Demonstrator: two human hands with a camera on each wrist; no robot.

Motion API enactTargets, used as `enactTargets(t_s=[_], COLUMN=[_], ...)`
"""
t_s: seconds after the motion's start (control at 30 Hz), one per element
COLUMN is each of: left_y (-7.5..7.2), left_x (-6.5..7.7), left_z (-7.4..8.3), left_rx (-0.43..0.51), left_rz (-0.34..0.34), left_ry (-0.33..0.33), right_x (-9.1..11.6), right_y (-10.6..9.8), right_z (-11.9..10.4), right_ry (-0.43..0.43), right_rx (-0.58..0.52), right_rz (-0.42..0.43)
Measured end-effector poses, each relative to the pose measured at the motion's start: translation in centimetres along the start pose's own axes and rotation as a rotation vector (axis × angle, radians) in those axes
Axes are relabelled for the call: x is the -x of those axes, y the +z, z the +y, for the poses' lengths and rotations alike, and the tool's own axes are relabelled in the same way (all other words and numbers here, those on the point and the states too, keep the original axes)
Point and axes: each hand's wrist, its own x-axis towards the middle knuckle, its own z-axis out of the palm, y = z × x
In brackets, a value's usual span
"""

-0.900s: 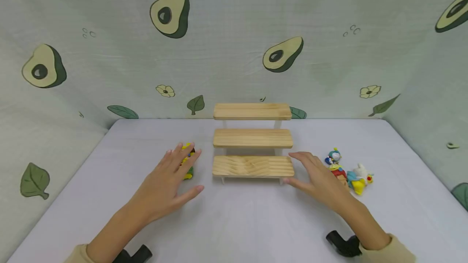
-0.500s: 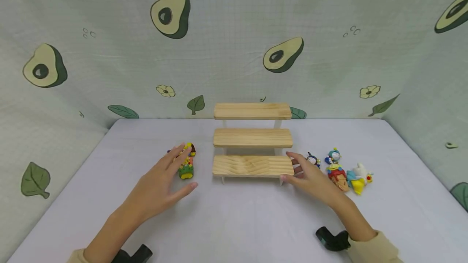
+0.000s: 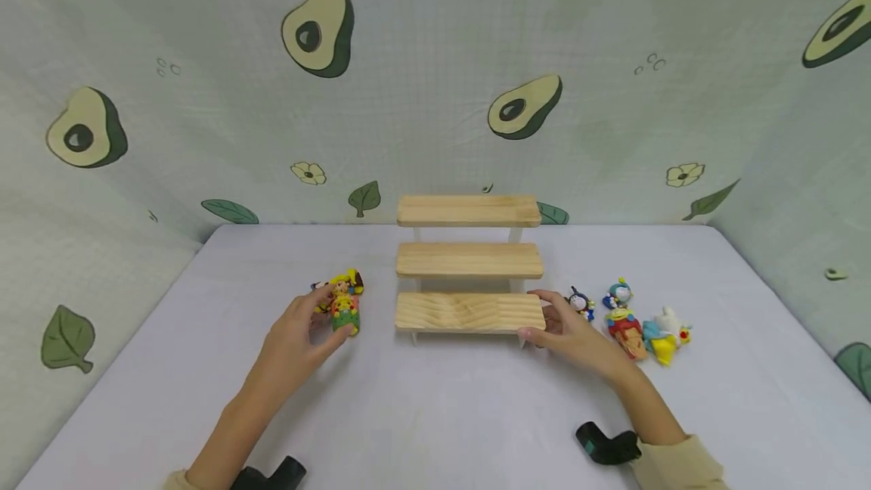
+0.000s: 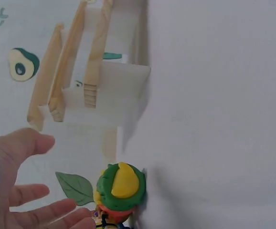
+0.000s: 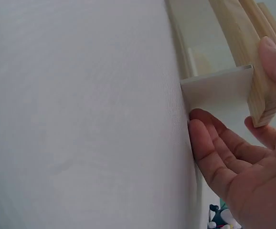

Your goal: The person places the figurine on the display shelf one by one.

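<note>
In the head view, my left hand (image 3: 292, 339) is at a cluster of small toy figurines (image 3: 345, 308), one with a green base and yellow top. Its thumb stands apart from them, and its fingers reach behind; the left wrist view shows a figurine's green and yellow underside (image 4: 121, 187) beyond the fingertips. A three-step wooden display stand (image 3: 469, 312) with whitish side supports stands mid-table. My right hand (image 3: 571, 335) grips the right end of its lowest step. In the right wrist view the thumb (image 5: 274, 59) lies on the board, the index finger at its end, other fingers beside the support.
Several more figurines (image 3: 626, 335) lie to the right of the stand, one close behind my right hand. Black angled devices (image 3: 608, 445) sit at both wrists. A cloth wall (image 3: 422, 97) printed with avocados closes off the back and sides of the white table (image 3: 435, 414).
My right hand has moved left and closed on the end of the lowest step. My left hand has drawn back and lowered beside the figurines, uncovering more of them.
</note>
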Motion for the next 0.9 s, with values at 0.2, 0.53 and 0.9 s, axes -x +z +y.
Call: enactTargets(t_s=[0.2,0.53,0.9], left_y=[1.2,2.9,2.6], left_x=[-0.7,-1.8,-3.0], left_z=[-0.8,-1.3,-1.8], left_rx=[0.008,0.065,0.065], left_rz=[-0.064,-0.123,-0.241], left_ry=[-0.155,-0.303,-0.332], right_x=[0.0,0.3,0.1], right_y=[0.1,0.0,0.1], right_z=[0.7,1.0,1.5], right_ry=[0.038,0.067,0.056], right_rx=[-0.075,-0.074,-0.142], right_rz=[-0.026,-0.016,-0.027])
